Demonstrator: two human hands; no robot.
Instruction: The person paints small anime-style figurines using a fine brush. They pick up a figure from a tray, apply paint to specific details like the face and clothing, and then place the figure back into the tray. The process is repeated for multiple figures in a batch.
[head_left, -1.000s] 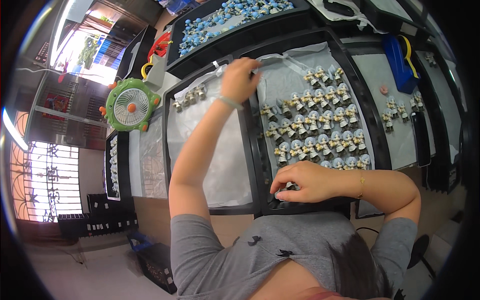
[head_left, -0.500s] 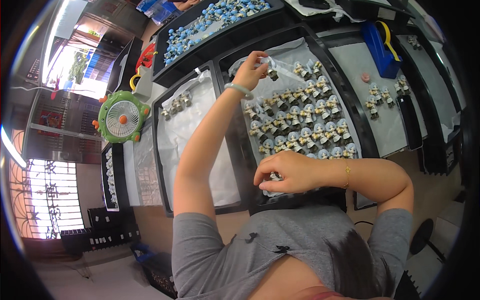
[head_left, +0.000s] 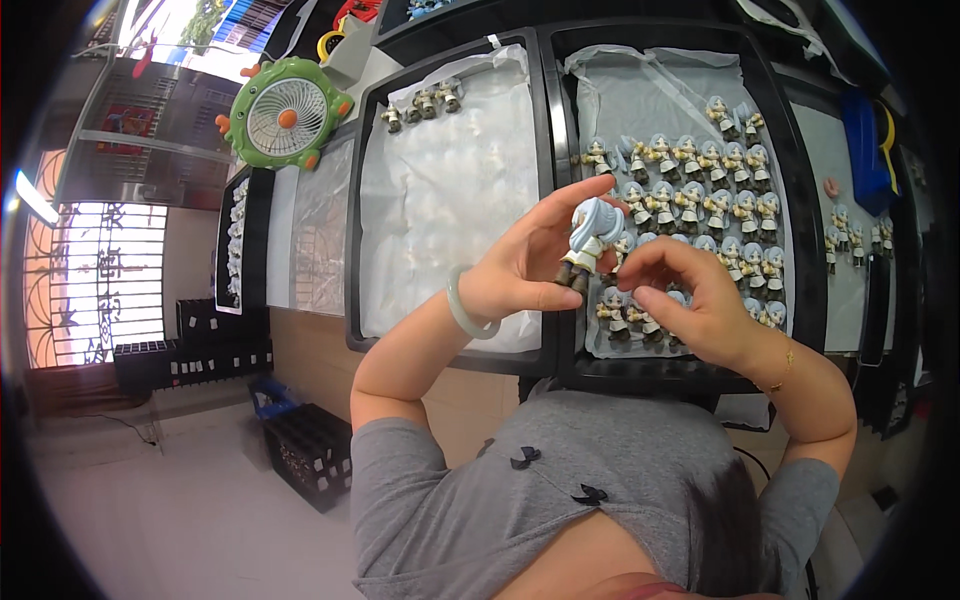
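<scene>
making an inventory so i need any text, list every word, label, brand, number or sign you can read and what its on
No text is clear enough to quote.
White tags on the black bins: too small to read.
Dark marks on the barred window: too distorted to read.
Held figurine: no lettering visible.

- left tray (head_left: 540,110) just beside right tray (head_left: 660,378)
- chibi figurines (head_left: 715,208) in rows in right tray
- few more in left tray's far left corner
- desk fan (head_left: 288,115) left of left tray
- tape dispenser (head_left: 866,150) right of right tray
- single figurine (head_left: 590,240) in left hand (head_left: 528,258)
</scene>
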